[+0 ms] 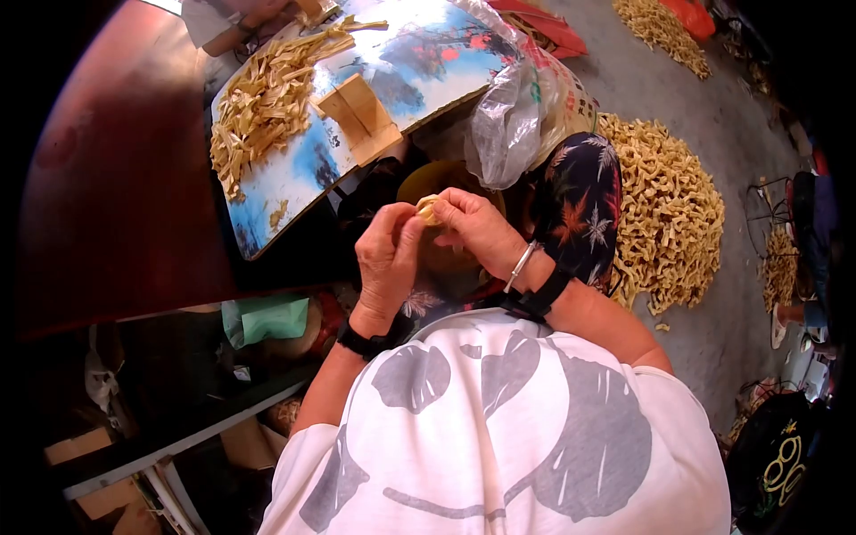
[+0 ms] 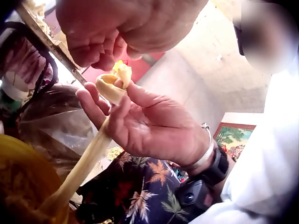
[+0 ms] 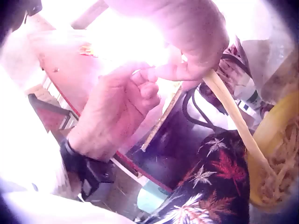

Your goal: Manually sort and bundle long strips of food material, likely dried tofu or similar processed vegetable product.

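Observation:
Both hands meet above the lap. A pale yellow strip [image 2: 112, 88] is looped into a small ring between them; its long tail [image 2: 84, 163] hangs down toward a yellow container [image 3: 273, 126]. The right hand [image 1: 481, 227] pinches the ring with thumb and fingers, its palm visible in the left wrist view. The left hand [image 1: 386, 259] has its thumb and fingertips at the ring's other side, pinching it. In the right wrist view, glare hides the ring, while the left hand [image 3: 117, 105] shows with curled fingers and the strip's tail [image 3: 233, 109] runs out from the right hand [image 3: 187, 32].
A painted board [image 1: 303, 192] holds a heap of dry strips [image 1: 259, 116] and a small wooden piece [image 1: 361, 116]. Plastic bags [image 1: 508, 125] stand beyond the knee. A large pile of knotted pieces [image 1: 669, 214] lies on the floor at right, a smaller one [image 1: 660, 36] farther off.

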### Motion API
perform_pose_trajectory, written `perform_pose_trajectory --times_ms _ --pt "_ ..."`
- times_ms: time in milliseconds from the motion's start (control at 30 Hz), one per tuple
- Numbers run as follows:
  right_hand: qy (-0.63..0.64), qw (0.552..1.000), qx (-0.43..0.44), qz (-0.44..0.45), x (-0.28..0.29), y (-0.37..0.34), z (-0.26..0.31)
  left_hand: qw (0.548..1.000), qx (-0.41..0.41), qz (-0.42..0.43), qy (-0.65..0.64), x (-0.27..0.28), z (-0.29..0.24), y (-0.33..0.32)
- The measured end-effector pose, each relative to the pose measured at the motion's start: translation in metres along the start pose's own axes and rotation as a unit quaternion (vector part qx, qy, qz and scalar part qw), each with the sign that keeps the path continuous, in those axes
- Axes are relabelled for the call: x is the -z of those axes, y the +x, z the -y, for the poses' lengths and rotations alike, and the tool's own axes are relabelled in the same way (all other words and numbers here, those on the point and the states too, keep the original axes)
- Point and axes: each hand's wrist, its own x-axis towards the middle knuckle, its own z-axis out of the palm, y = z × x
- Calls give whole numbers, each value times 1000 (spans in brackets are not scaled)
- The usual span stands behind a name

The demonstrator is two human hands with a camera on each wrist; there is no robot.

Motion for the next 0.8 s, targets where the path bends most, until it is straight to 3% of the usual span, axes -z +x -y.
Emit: perform_pose_trajectory --times_ms 100,200,233,367,433,533,567,600,633,667,700,733,800 --pt "-27 999 37 13 -10 -3 2 997 27 -28 -67 -4 4 -3" --pt "59 996 -71 3 -6 -9 17 993 44 -35 -106 1 15 0" --pt "-60 996 -48 48 1 -6 11 991 48 -38 -122 3 17 1" --pt "-97 992 -81 30 -4 -11 9 993 60 -55 -86 13 14 9" --pt "-150 987 -55 -7 -9 -16 15 994 59 -80 -42 20 24 15" --pt "-380 907 174 -52 -13 -21 11 992 18 -115 -39 21 39 19" --pt "-407 885 218 -66 -14 -24 15 989 98 -79 -73 23 39 14" --pt "-418 874 234 -81 -16 -24 14 953 162 -73 -244 21 35 12" --pt "-430 862 252 -97 -17 -23 14 885 220 -61 -406 15 30 12" --pt "-440 849 269 -113 -18 -22 13 786 270 -46 -554 10 27 11" --pt "-437 849 274 -113 -18 -20 9 754 251 4 -606 6 26 6" --pt "-434 849 279 -113 -18 -18 3 760 252 3 -599 1 21 3" --pt "-424 856 272 -114 -20 -17 0 812 220 -2 -540 -3 21 2"
